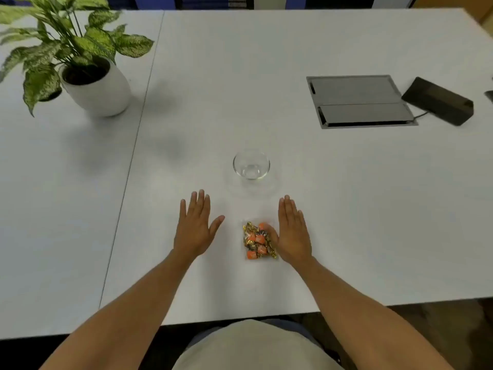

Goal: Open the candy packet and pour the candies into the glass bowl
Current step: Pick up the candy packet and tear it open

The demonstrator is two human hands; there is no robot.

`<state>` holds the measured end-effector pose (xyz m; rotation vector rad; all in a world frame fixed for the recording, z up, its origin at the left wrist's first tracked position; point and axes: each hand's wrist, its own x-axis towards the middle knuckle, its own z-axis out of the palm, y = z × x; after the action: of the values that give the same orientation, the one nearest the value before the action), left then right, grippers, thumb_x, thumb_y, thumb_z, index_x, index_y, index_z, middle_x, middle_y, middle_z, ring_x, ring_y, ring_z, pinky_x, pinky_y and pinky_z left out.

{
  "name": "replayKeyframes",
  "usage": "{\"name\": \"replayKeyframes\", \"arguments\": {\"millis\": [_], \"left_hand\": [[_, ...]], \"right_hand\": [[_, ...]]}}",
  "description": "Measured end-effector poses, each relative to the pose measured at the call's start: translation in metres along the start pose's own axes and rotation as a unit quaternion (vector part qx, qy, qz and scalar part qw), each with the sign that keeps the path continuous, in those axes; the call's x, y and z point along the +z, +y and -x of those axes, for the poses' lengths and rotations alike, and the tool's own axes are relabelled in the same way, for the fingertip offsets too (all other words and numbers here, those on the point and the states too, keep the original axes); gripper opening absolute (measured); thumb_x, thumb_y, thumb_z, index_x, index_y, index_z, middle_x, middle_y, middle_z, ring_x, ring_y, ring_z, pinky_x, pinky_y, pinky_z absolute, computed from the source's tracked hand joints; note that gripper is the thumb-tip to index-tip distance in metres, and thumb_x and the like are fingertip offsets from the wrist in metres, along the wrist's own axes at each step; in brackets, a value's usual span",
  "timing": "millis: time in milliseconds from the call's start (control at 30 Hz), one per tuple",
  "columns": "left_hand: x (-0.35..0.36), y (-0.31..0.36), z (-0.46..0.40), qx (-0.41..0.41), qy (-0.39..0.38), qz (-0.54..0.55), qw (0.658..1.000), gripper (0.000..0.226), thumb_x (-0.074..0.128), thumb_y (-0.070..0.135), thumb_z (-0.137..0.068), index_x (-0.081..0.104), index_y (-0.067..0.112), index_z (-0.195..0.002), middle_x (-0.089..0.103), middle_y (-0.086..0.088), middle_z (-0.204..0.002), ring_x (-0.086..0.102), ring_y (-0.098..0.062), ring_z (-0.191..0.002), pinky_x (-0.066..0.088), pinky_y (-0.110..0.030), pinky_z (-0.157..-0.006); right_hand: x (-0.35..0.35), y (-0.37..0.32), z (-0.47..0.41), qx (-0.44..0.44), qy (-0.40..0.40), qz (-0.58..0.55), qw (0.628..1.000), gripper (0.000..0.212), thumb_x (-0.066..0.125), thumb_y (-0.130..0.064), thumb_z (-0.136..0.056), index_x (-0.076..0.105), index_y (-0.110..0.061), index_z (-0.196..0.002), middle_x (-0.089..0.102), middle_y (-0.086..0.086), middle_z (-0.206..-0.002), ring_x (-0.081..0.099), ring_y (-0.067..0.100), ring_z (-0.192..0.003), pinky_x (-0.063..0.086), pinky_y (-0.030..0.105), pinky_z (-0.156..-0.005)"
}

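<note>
A clear packet of orange and gold wrapped candies [256, 241] lies flat on the white table [346, 209], near its front edge. The empty glass bowl [251, 165] stands a little beyond it, toward the middle of the table. My left hand [194, 228] rests flat and open on the table, a short way left of the packet and apart from it. My right hand [292, 232] lies flat with fingers together at the packet's right edge, its thumb side touching or covering that edge. Neither hand holds anything.
A potted plant in a white pot [97, 86] stands at the far left. A grey cable hatch [358, 101] is set into the table at the far right, with a black box [437, 101] and its cable beside it. A seam [138, 129] splits two tabletops.
</note>
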<state>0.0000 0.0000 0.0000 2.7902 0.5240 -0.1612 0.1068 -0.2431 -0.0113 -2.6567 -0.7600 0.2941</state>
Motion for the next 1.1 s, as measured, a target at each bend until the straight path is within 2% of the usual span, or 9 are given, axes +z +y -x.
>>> {"name": "replayKeyframes", "arguments": {"millis": [200, 300, 400, 567, 667, 767, 867, 967, 1100], "left_hand": [[0.033, 0.014, 0.019, 0.017, -0.078, -0.001, 0.997, 0.103, -0.013, 0.075, -0.079, 0.012, 0.009, -0.154, 0.007, -0.009, -0.165, -0.003, -0.024, -0.153, -0.010, -0.041, -0.120], [0.038, 0.026, 0.021, 0.030, -0.109, 0.027, 0.993, 0.088, 0.006, 0.070, -0.089, 0.016, 0.012, -0.154, 0.012, -0.008, -0.165, 0.000, -0.024, -0.153, -0.007, -0.039, -0.121], [0.044, 0.038, 0.020, 0.044, -0.127, 0.075, 0.988, 0.070, 0.031, 0.054, -0.099, 0.019, 0.013, -0.154, 0.016, -0.007, -0.164, 0.003, -0.023, -0.153, -0.001, -0.037, -0.122], [0.044, 0.053, 0.015, 0.026, -0.123, 0.135, 0.983, 0.060, 0.042, 0.043, -0.100, 0.030, 0.014, -0.151, 0.026, -0.006, -0.162, 0.023, -0.024, -0.149, 0.020, -0.037, -0.120], [0.038, 0.059, 0.011, -0.017, -0.100, 0.146, 0.984, 0.054, 0.044, 0.037, -0.100, 0.038, 0.012, -0.148, 0.036, -0.009, -0.157, 0.039, -0.033, -0.139, 0.031, -0.043, -0.113], [0.035, 0.062, 0.005, -0.072, -0.096, 0.198, 0.973, 0.047, 0.048, 0.032, -0.100, 0.050, 0.008, -0.140, 0.057, -0.015, -0.140, 0.052, -0.037, -0.126, 0.042, -0.044, -0.104], [0.030, 0.062, 0.001, -0.112, -0.116, 0.286, 0.945, 0.031, 0.053, 0.025, -0.098, 0.068, 0.006, -0.117, 0.072, -0.015, -0.114, 0.065, -0.032, -0.108, 0.047, -0.032, -0.086], [0.021, 0.064, 0.001, -0.118, -0.122, 0.342, 0.924, 0.020, 0.058, 0.021, -0.095, 0.073, 0.009, -0.097, 0.074, -0.006, -0.090, 0.066, -0.019, -0.085, 0.045, -0.022, -0.070], [0.005, 0.067, 0.001, -0.126, -0.109, 0.395, 0.903, 0.010, 0.066, 0.017, -0.089, 0.073, 0.012, -0.083, 0.069, 0.003, -0.072, 0.065, -0.010, -0.068, 0.045, -0.014, -0.058]], "right_hand": [[0.028, -0.002, 0.024, 0.011, -0.120, -0.022, 0.992, 0.078, 0.034, -0.052, -0.102, -0.002, -0.009, -0.157, -0.005, 0.007, -0.168, -0.006, 0.017, -0.154, -0.003, 0.030, -0.123], [0.035, -0.005, 0.026, 0.004, -0.145, -0.033, 0.989, 0.074, 0.037, -0.045, -0.103, 0.002, -0.008, -0.156, -0.001, 0.009, -0.168, -0.001, 0.019, -0.155, 0.000, 0.027, -0.122], [0.038, -0.010, 0.027, 0.007, -0.155, -0.058, 0.986, 0.069, 0.038, -0.036, -0.105, 0.004, -0.007, -0.156, 0.000, 0.009, -0.168, 0.002, 0.019, -0.155, 0.003, 0.024, -0.120], [0.038, -0.015, 0.025, -0.002, -0.164, -0.093, 0.982, 0.066, 0.043, -0.026, -0.105, 0.007, -0.007, -0.156, 0.001, 0.007, -0.168, 0.008, 0.019, -0.154, 0.013, 0.022, -0.118], [0.037, -0.014, 0.026, -0.025, -0.163, -0.107, 0.980, 0.066, 0.047, -0.017, -0.103, 0.010, -0.006, -0.156, 0.003, 0.008, -0.168, 0.011, 0.020, -0.154, 0.014, 0.022, -0.118], [0.036, -0.010, 0.029, -0.051, -0.163, -0.114, 0.979, 0.070, 0.051, -0.008, -0.100, 0.010, -0.007, -0.156, 0.002, 0.006, -0.168, 0.012, 0.019, -0.154, 0.015, 0.018, -0.114], [0.037, -0.006, 0.031, -0.072, -0.161, -0.118, 0.977, 0.071, 0.049, -0.001, -0.098, 0.009, -0.009, -0.156, -0.003, 0.000, -0.166, 0.014, 0.019, -0.153, 0.018, 0.018, -0.114], [0.037, -0.006, 0.032, -0.080, -0.155, -0.129, 0.976, 0.074, 0.047, 0.006, -0.095, 0.011, -0.013, -0.157, -0.005, -0.005, -0.165, 0.017, 0.017, -0.152, 0.025, 0.021, -0.113], [0.033, -0.012, 0.030, -0.057, -0.124, -0.175, 0.975, 0.075, 0.054, 0.005, -0.092, 0.021, -0.015, -0.156, 0.005, 0.000, -0.168, 0.020, 0.016, -0.151, 0.032, 0.025, -0.113]]}}
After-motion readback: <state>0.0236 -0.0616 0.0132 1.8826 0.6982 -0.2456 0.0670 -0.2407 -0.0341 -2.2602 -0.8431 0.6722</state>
